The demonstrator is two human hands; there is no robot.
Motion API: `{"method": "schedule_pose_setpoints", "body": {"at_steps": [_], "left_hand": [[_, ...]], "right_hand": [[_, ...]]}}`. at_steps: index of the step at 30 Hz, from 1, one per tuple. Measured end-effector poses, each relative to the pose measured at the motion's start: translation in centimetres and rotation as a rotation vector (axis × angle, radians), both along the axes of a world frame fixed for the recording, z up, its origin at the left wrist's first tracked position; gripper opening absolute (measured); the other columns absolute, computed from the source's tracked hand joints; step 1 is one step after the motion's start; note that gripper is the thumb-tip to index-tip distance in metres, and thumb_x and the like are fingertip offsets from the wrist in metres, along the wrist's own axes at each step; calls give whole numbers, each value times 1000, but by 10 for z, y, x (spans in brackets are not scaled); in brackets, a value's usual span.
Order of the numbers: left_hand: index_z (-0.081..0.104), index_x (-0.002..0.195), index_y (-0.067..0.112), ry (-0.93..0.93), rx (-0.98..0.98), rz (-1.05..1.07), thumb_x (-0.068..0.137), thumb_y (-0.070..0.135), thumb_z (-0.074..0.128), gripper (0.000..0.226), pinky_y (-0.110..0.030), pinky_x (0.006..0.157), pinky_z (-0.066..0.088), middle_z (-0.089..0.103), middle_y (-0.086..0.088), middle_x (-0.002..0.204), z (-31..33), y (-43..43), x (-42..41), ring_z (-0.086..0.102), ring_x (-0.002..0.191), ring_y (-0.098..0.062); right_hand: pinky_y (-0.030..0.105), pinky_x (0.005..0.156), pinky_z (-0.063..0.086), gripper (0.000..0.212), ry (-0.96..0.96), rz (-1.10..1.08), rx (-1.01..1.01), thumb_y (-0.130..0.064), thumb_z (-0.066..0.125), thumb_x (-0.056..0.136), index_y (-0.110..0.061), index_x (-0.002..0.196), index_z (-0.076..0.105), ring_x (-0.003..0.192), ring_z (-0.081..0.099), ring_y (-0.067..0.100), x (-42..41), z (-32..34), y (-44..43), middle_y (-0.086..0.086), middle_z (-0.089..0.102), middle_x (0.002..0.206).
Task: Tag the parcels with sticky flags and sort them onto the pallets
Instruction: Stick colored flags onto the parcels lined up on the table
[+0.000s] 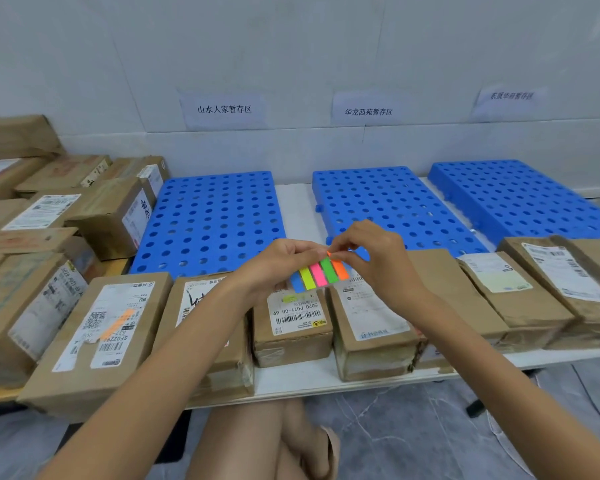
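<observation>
Head, sticky flags (317, 276) between hands (278, 263) (374, 261), apparently pinched

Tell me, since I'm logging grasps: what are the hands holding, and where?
The left hand holds the sticky-flag pad by its top edge; the right hand pinches the upper tip of the orange flag.
</observation>
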State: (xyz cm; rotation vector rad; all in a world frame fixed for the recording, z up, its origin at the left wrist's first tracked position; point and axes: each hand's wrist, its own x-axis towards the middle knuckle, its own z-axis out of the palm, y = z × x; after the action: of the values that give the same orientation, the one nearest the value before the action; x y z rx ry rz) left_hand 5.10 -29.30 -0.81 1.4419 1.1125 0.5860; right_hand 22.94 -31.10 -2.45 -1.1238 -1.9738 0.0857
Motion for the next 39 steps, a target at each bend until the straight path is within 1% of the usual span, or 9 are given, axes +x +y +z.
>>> {"method": "schedule_pose_setpoints", "body": {"at_steps": [3,7,13,19,22,28,32,36,39], "left_hand": [[72,88,33,0,9,8,90,34,60,12,-31,85,51,71,5,87,-2,2,6,65,83,-11],[70,91,33,3,8,34,92,34,58,12,-36,90,50,70,2,89,-4,7,12,63,84,-14],[69,94,29,-26,-25,67,93,36,55,15,-29,79,50,69,4,83,-4,15,18,62,76,-11],[68,100,24,-60,-86,89,95,33,52,18,-25,72,52,69,-1,89,-3,22,25,63,77,-12],[69,102,20,-62,-107,80,93,37,55,24,-23,68,53,70,2,86,-5,23,28,65,73,-11],[70,97,18,0,-39,81,88,39,63,24,-17,62,46,66,6,78,-9,22,34,59,67,-5],[68,91,13,-47,75,231,91,22,61,11,-14,57,49,65,3,75,-11,24,34,58,63,-5],[66,86,15,-86,113,345,93,19,59,10,-32,68,54,64,-3,80,-14,25,27,60,68,-15],[64,84,19,-62,159,413,93,20,58,12,-24,57,51,63,-2,81,-16,24,25,60,66,-13]], "right_hand": [[9,73,39,8,2,-4,-12,-7,73,77,-6,81,67,75,47,7,4,1,-2,-1,61,75],[13,73,38,7,-30,-18,-48,-11,71,80,-10,79,64,77,45,5,10,1,4,-5,56,78],[17,70,37,6,-93,-23,20,-12,63,83,-8,82,67,76,43,2,12,-1,13,0,60,78],[14,74,43,12,-10,-52,13,-7,69,81,-7,94,66,78,51,6,16,-3,13,4,64,81],[10,76,40,8,0,-41,12,-4,70,80,-7,86,66,78,49,3,20,-2,11,2,64,80],[17,78,38,8,-56,-34,-29,-10,73,77,-11,80,66,84,50,11,24,1,7,0,60,84],[13,79,43,12,140,-4,-169,-9,71,80,-17,78,63,85,58,5,30,5,-9,-7,68,88],[17,77,50,10,369,-35,-357,-8,69,82,-12,81,61,81,65,8,39,2,-23,-3,68,81],[20,73,52,12,356,-122,-447,-6,68,83,-16,87,63,77,64,10,46,-9,-29,-2,67,78]]}}
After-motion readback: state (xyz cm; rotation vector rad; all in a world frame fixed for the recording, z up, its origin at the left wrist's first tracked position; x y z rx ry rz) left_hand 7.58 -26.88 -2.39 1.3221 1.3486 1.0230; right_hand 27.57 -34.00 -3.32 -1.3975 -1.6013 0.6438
